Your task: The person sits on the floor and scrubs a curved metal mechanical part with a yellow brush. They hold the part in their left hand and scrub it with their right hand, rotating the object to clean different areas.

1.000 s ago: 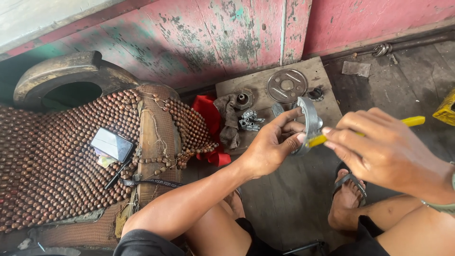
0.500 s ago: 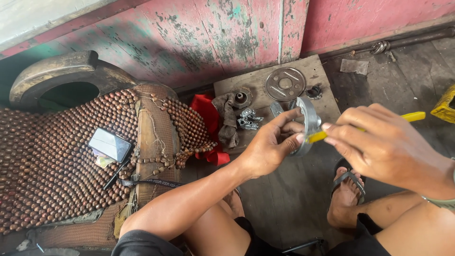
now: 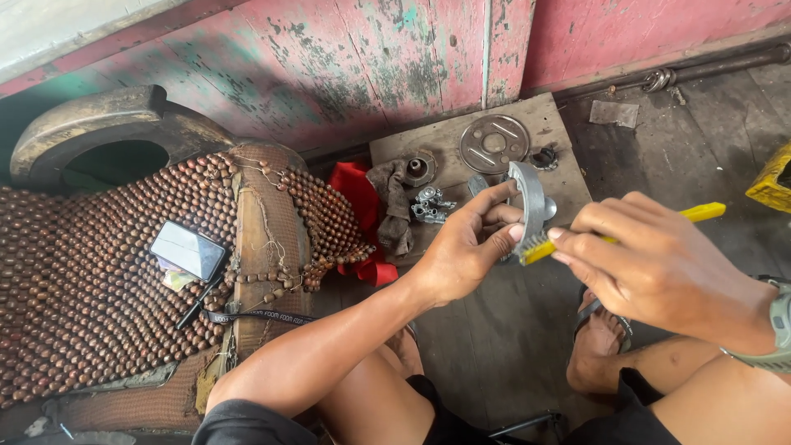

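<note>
**Yellow brush meets a curved metal part**

The left hand (image 3: 465,255) holds a curved grey metal shoe (image 3: 529,206) above the wooden board (image 3: 461,152), which I take as the landmark. The grip of this hand is pressed together on the shoe: the thumb lies on the outer curved face, the other fingers pinch the near edge. The shoe stands almost upright, its long arc runs from top to bottom, and its surface looks smooth, dull and cast.

The right hand (image 3: 659,268) is just at the right side of the shoe. Its grip is pinching a yellow plastic brush (image 3: 614,236). The long axis of the brush goes from upper right to lower left, and the bristle end touches the lower part of the shoe, beside the left fingertips. So the shoe lies to the left of the right grip.

On the board rest a round flat metal plate (image 3: 494,142) with slots, small shiny metal pieces (image 3: 428,206) and a dirty rag (image 3: 394,202). Left of the board are a red cloth (image 3: 358,198) and a mat of brown wooden beads (image 3: 91,280).
</note>
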